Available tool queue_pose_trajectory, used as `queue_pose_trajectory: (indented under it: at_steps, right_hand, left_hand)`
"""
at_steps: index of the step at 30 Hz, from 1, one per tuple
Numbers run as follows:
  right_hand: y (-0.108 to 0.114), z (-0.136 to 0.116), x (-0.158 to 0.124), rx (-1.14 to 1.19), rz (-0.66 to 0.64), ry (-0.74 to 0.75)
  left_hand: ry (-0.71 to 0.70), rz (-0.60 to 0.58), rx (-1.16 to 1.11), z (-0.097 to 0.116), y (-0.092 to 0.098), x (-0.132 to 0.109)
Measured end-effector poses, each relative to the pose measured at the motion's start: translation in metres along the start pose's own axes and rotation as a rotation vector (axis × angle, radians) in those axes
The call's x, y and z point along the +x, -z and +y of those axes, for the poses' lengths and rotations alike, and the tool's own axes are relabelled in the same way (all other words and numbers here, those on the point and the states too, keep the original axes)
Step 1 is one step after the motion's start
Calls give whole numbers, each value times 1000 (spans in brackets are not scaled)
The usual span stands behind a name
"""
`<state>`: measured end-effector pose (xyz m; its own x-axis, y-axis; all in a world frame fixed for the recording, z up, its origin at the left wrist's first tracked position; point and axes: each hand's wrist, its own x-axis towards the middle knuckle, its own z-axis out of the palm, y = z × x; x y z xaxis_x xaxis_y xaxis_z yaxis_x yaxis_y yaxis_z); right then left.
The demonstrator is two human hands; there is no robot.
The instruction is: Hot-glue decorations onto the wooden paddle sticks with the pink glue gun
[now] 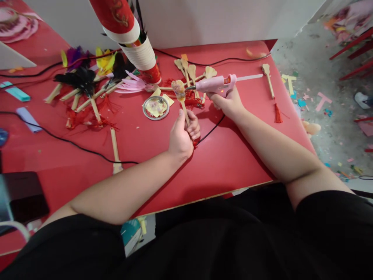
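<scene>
My left hand (183,134) is closed around the thin handle of a wooden fan-shaped stick (178,90), whose wide end points up and looks coated with glue. In my right hand (229,102) is a pink hot glue gun (214,84), its nozzle close to the stick's wide end; I cannot tell whether they touch. A long glue stick (250,77) juts from the gun's back. Just left of the held stick lies a round metal lid (156,108) with yellowish scraps in it. Several similar wooden sticks (191,72) lie behind the gun.
Feathered sticks with red tassels (83,87) are piled at the left. A stack of paper cups (140,52) stands at the back. One tasselled stick (269,81) lies at the right, another stick (115,147) near my left forearm. Black cords (72,142) cross the red table (221,155).
</scene>
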<state>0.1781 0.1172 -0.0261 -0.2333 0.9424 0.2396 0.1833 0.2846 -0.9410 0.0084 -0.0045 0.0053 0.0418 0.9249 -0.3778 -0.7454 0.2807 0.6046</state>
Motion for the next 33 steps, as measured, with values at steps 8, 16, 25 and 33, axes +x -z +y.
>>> queue_pose_trajectory:
  at_steps: [8,16,25,33]
  right_hand:
    - [-2,2,-4,65,33,48]
    - [-4,-5,-7,53,63,4]
    - [1,11,-4,-11,14,71]
    - [2,12,-3,-90,-45,111]
  left_hand:
    - [66,35,-102,4,-4,-3]
    - [73,13,-58,5,-4,-5]
    - [120,0,-36,10,-3,-5]
    - [165,94,-61,15,-7,-4]
